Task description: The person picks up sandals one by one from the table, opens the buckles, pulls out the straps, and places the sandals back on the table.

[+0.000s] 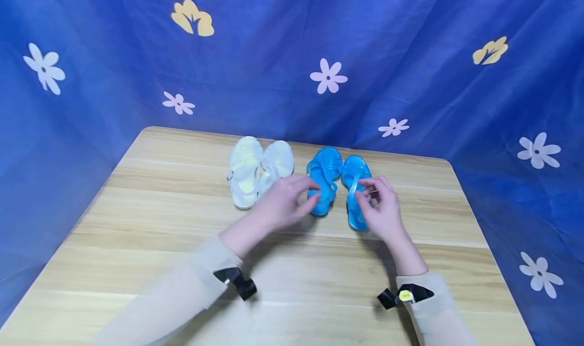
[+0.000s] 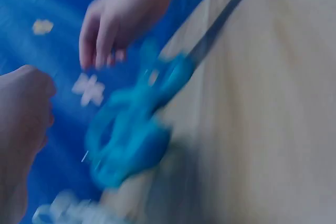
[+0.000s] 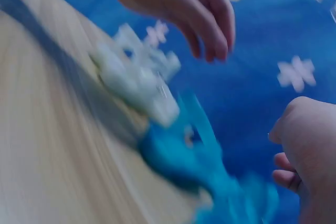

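Observation:
A pair of blue sandals lies on the wooden table, the left blue sandal [image 1: 330, 159] close beside the right blue sandal [image 1: 355, 169]. To their left lies a pair of white sandals, a left white sandal [image 1: 244, 171] and a right white sandal [image 1: 279, 156], partly behind my left hand [image 1: 285, 201]. That hand hovers by the left blue sandal, thumb and fingers apart and holding nothing. Above the right blue sandal is my right hand [image 1: 384, 209], its fingers loosely bent. Both wrist views are blurred but show a gap between the hands and the sandals.
The wooden table [image 1: 150, 224] runs from the near side to a blue curtain [image 1: 255, 57] with white and yellow flower prints. Black straps with small dark blocks sit on the left sleeve [image 1: 182, 290] and the right sleeve [image 1: 438, 305].

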`<state>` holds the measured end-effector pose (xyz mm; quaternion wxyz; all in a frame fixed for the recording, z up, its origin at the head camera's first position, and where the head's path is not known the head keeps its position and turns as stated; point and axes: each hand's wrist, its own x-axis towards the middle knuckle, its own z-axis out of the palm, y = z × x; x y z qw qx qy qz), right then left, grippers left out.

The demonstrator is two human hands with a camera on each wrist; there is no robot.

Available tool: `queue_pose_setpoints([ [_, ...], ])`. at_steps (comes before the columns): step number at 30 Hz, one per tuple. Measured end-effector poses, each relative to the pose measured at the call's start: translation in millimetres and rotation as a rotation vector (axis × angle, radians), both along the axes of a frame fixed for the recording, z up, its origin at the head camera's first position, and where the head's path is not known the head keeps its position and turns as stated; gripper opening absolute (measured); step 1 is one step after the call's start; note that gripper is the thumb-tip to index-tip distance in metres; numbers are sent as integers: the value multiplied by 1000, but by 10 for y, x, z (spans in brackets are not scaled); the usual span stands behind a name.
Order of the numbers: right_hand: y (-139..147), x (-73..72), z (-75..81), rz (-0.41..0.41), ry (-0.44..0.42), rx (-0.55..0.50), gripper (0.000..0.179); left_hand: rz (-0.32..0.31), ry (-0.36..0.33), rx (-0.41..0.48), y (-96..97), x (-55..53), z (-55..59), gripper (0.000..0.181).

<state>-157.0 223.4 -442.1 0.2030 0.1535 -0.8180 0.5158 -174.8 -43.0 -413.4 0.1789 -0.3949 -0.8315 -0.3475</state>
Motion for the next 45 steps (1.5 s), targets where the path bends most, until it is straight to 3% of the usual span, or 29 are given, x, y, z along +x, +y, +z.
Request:
queue_pose_setpoints([
  [3,-275,7,86,96,-5,6,25,30,9,-43,-299,-194,43,24],
  [8,-809,-2,191,190,-167,93,30,174,-142,-186,-686,-415,14,44],
  [12,-1220,-83,263,192,-275,291,38,249,-235,-319,-868,-492,-33,51],
  [16,-1571,-217,287,146,-348,520,46,270,-270,-379,-937,-529,-63,49],
  [18,-1696,-286,248,108,-385,580,45,271,-276,-375,-951,-529,-61,44],
  [21,-1791,-347,141,57,-417,581,38,258,-252,-345,-962,-514,-53,34],
  [25,-1791,-323,13,22,-400,515,30,227,-157,-302,-979,-471,-48,21],
  [29,-1738,-205,-75,28,-338,435,28,170,-84,-256,-1004,-358,-43,21],
  [37,-1612,152,-181,119,-201,343,23,98,-89,-196,-1051,29,-28,14],
  [45,-1487,406,-241,188,-196,293,25,62,-102,-224,-1095,339,-21,13],
])
